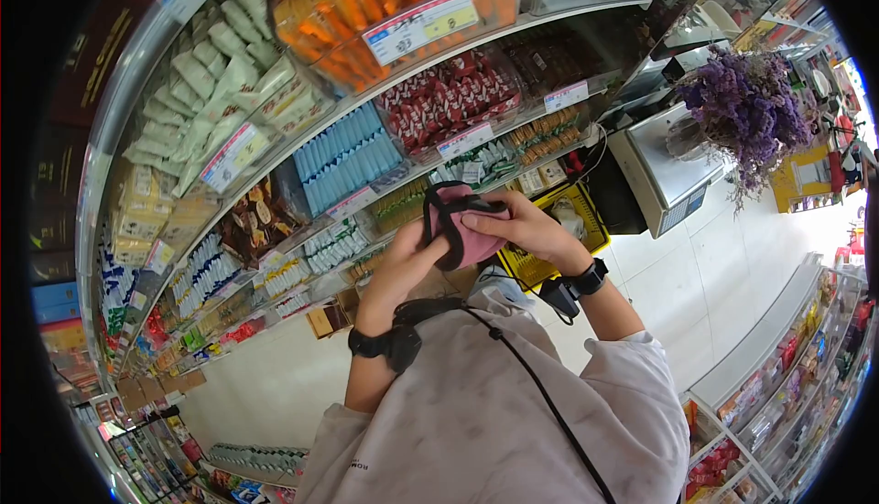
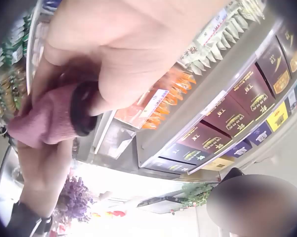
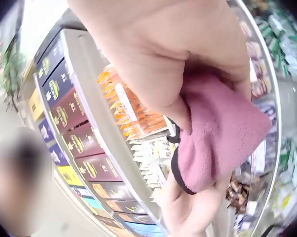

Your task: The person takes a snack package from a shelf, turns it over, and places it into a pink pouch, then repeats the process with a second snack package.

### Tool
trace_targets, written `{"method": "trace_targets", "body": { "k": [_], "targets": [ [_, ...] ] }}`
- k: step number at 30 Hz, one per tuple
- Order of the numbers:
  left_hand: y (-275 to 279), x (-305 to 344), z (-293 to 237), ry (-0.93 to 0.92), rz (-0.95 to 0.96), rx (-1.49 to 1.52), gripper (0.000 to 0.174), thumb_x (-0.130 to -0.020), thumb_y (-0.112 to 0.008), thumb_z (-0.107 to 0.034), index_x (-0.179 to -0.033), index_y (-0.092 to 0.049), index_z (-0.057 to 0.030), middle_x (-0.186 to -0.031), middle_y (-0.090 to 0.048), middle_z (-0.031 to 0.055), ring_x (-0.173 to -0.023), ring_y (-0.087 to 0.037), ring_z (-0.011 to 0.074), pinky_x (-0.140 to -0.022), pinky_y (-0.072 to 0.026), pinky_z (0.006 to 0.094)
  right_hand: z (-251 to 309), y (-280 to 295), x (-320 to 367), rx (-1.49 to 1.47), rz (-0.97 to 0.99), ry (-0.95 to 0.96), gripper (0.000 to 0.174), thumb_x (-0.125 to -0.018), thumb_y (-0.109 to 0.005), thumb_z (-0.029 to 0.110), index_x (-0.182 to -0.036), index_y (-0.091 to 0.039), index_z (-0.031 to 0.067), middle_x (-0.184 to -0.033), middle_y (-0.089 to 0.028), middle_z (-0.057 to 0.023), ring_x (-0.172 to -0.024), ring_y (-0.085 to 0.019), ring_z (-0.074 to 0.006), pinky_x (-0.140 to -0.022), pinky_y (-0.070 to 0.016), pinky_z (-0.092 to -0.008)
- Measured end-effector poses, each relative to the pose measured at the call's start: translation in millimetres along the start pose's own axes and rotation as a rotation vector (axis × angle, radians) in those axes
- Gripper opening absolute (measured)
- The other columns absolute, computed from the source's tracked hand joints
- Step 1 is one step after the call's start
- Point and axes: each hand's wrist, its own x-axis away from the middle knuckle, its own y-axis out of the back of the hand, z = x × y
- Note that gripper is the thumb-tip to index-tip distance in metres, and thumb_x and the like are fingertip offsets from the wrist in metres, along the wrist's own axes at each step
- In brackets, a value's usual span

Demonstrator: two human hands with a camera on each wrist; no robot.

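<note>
A folded pink cloth point(image 1: 469, 244) with black edging is held between both hands in front of the shirt. My left hand point(image 1: 396, 269) grips its left side, the thumb on the cloth near the black trim. On the other side, my right hand point(image 1: 538, 234) pinches the fabric with its thumb lying across the top. In the left wrist view the cloth point(image 2: 49, 116) bulges out beyond a dark-edged opening next to the left thumb. Its soft, fuzzy surface point(image 3: 220, 131) fills the middle of the right wrist view. Fingers behind the cloth are mostly hidden.
Shelves with bins of wrapped snacks, such as orange packets point(image 1: 366, 10) and light blue packets point(image 1: 346, 163), curve ahead and left. A yellow basket point(image 1: 593, 220) stands beyond the right hand. Near it are a metal scale point(image 1: 664, 161) and dried purple flowers point(image 1: 742, 106).
</note>
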Motion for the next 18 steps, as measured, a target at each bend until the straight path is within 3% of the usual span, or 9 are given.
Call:
{"method": "trace_targets", "body": {
  "k": [3, 5, 7, 9, 11, 14, 18],
  "targets": [
    [3.1, 3.8, -1.7, -0.001, -0.088, -0.082, 0.037, -0.104, -0.057, -0.020, -0.136, -0.056, -0.0005, -0.124, -0.065, 0.0092, -0.113, -0.062, 0.0167, -0.099, -0.0486, 0.0303, 6.0, 33.0, -19.0, 0.334, -0.322, 0.515, 0.032, -0.091, -0.075, 0.025, -0.111, -0.068, 0.0019, -0.088, -0.068, -0.0023, -0.082, -0.058, -0.0065, -0.070, -0.0488, -0.0249],
    [3.6, 9.1, -20.6, -0.080, -0.124, -0.140, 0.034, -0.106, -0.052, -0.017, -0.135, -0.057, -0.0007, -0.125, -0.065, 0.0131, -0.114, -0.063, 0.0207, -0.098, -0.0508, 0.0347, 27.7, 74.2, -35.3, 0.342, -0.562, 0.592, 0.025, -0.090, -0.073, 0.020, -0.106, -0.067, 0.0021, -0.082, -0.065, -0.0009, -0.075, -0.055, -0.0063, -0.065, -0.0475, -0.0267],
    [10.9, 13.7, -24.5, -0.056, -0.149, -0.137, 0.035, -0.107, -0.050, -0.020, -0.134, -0.057, 0.0001, -0.125, -0.065, 0.0145, -0.115, -0.064, 0.0234, -0.098, -0.0512, 0.0363, 43.0, 132.2, -63.1, 0.465, -0.744, 0.681, 0.028, -0.089, -0.074, 0.022, -0.104, -0.068, -0.0002, -0.080, -0.068, -0.0052, -0.073, -0.060, -0.0101, -0.065, -0.0500, -0.0303],
    [15.8, 17.3, -27.6, -0.022, -0.163, -0.114, 0.035, -0.107, -0.050, -0.020, -0.134, -0.057, 0.0003, -0.124, -0.065, 0.0143, -0.115, -0.064, 0.0236, -0.098, -0.0512, 0.0364, 53.5, 188.1, -100.0, 0.595, -0.939, 0.656, 0.039, -0.083, -0.078, 0.028, -0.104, -0.068, -0.0022, -0.083, -0.071, -0.0148, -0.076, -0.070, -0.0212, -0.068, -0.0530, -0.0352],
    [17.0, 19.1, -26.8, -0.027, -0.184, -0.115, 0.035, -0.107, -0.049, -0.021, -0.133, -0.057, 0.0010, -0.123, -0.065, 0.0144, -0.114, -0.064, 0.0241, -0.098, -0.0510, 0.0367, 66.2, 221.9, -135.6, 0.692, -0.988, 0.545, 0.051, -0.077, -0.081, 0.035, -0.107, -0.068, -0.0038, -0.090, -0.072, -0.0239, -0.089, -0.074, -0.0344, -0.077, -0.0555, -0.0388],
    [16.6, 21.7, -26.8, -0.024, -0.204, -0.124, 0.037, -0.107, -0.050, -0.023, -0.133, -0.058, 0.0013, -0.122, -0.066, 0.0143, -0.113, -0.064, 0.0236, -0.098, -0.0507, 0.0364, 62.1, 262.3, -190.5, 0.853, -0.773, 0.297, 0.056, -0.075, -0.083, 0.041, -0.105, -0.069, -0.0046, -0.094, -0.073, -0.0218, -0.091, -0.074, -0.0319, -0.081, -0.0559, -0.0383],
    [19.2, 31.1, -28.9, -0.012, -0.225, -0.141, 0.038, -0.107, -0.050, -0.025, -0.133, -0.058, 0.0013, -0.122, -0.066, 0.0134, -0.112, -0.065, 0.0225, -0.097, -0.0503, 0.0353, 44.4, 281.4, -226.1, 1.198, -0.643, -0.011, 0.064, -0.070, -0.083, 0.046, -0.103, -0.067, -0.0066, -0.103, -0.071, -0.0282, -0.103, -0.068, -0.0421, -0.088, -0.0548, -0.0438]
  ]
}}
